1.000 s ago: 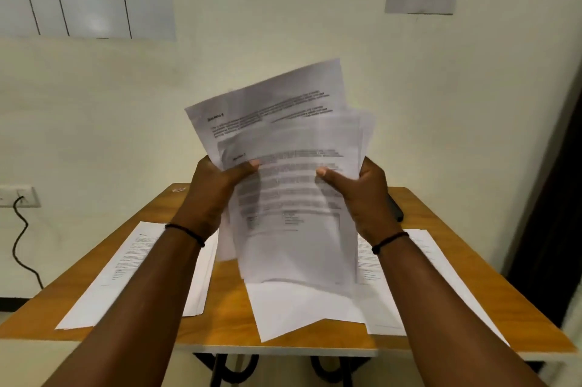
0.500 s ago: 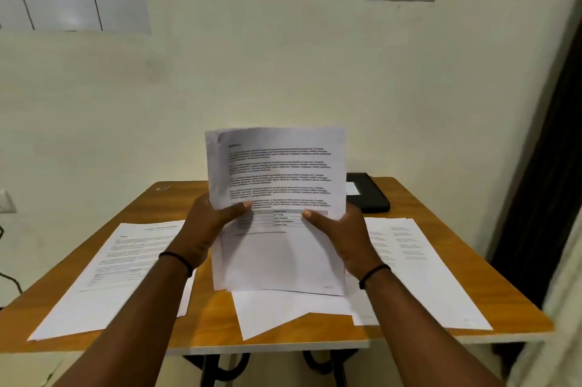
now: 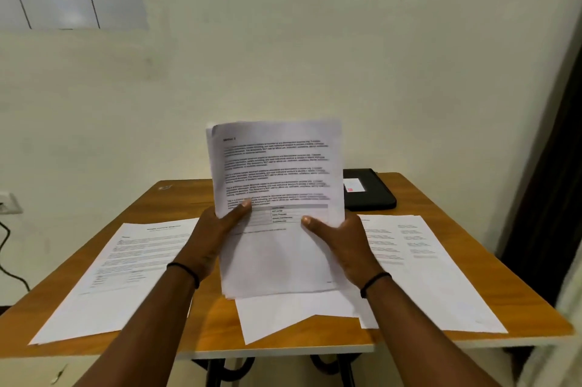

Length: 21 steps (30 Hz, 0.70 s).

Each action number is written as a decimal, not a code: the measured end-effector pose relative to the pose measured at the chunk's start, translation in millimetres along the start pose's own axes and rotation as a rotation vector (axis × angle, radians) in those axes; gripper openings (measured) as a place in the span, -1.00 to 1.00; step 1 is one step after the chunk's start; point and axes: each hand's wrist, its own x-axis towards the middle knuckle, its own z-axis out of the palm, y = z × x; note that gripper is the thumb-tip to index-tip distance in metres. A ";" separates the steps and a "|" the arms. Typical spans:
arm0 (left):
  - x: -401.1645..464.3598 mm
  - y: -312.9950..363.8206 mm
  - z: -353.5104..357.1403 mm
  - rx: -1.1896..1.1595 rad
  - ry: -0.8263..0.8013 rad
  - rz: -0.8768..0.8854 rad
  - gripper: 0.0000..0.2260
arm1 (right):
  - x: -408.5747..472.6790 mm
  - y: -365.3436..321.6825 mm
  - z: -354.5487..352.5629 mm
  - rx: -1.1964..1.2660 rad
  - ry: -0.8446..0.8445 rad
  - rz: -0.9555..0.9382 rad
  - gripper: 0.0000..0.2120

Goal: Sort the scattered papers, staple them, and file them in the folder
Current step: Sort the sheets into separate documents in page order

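Wooden bench [image 3: 201, 336] by pale wall. Left hand [image 3: 217, 238], right hand [image 3: 343, 241] pinch paper stack [image 3: 277, 172] upright over bench. More papers [image 3: 126, 273] flat; black folder [image 3: 368, 189] behind.

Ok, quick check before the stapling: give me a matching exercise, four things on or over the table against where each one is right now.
Things:
1. held stack of papers
2. black folder
3. sheet with a table printed on it
4. blank sheet

Places:
A. far right of the table, by the wall
B. flat on the table's left side
C. upright between left hand and right hand
D. near edge, below the stack

Pairs: 1-C, 2-A, 3-B, 4-D
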 end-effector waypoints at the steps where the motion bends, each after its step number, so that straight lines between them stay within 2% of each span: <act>1: 0.3 4.2 0.1 0.017 -0.005 -0.006 -0.75 | 1.4 -4.5 -0.6 0.008 -0.020 -0.015 -0.69; 4: -0.1 13.9 -2.8 0.026 -0.042 -0.016 -0.77 | 5.8 -13.2 -2.1 -0.002 -0.059 -0.037 -0.64; 7: -3.2 14.9 -4.1 -0.071 -0.081 -0.052 -0.75 | 4.3 -13.3 -1.3 -0.023 -0.084 -0.032 -0.62; 9: -4.4 11.2 -2.1 -0.110 -0.078 -0.081 -0.75 | 2.8 -11.4 -1.5 -0.019 -0.084 -0.011 -0.68; 11: -8.3 4.0 -3.5 -0.114 -0.042 -0.097 -0.76 | 0.8 -8.8 -0.8 -0.047 -0.030 0.016 -0.83; 12: -9.9 -0.6 -5.5 -0.106 -0.011 -0.109 -0.77 | 1.1 -4.5 -2.7 -0.127 0.038 0.027 -0.81; 14: -13.6 -9.4 -6.1 -0.046 0.097 -0.174 -0.82 | 2.7 13.8 -21.8 -0.464 0.211 0.063 -0.63; 16: -13.7 -16.7 -10.4 0.086 0.218 -0.254 -0.86 | 3.9 29.6 -52.2 -0.863 0.325 0.132 -0.67; 18: -8.6 -22.7 -20.3 0.183 0.279 -0.314 -0.83 | 2.2 37.4 -80.3 -1.143 0.352 0.242 -0.69; 21: 0.9 -30.9 -33.6 0.287 0.313 -0.358 -0.76 | -3.5 38.5 -90.4 -1.297 0.272 0.312 -0.44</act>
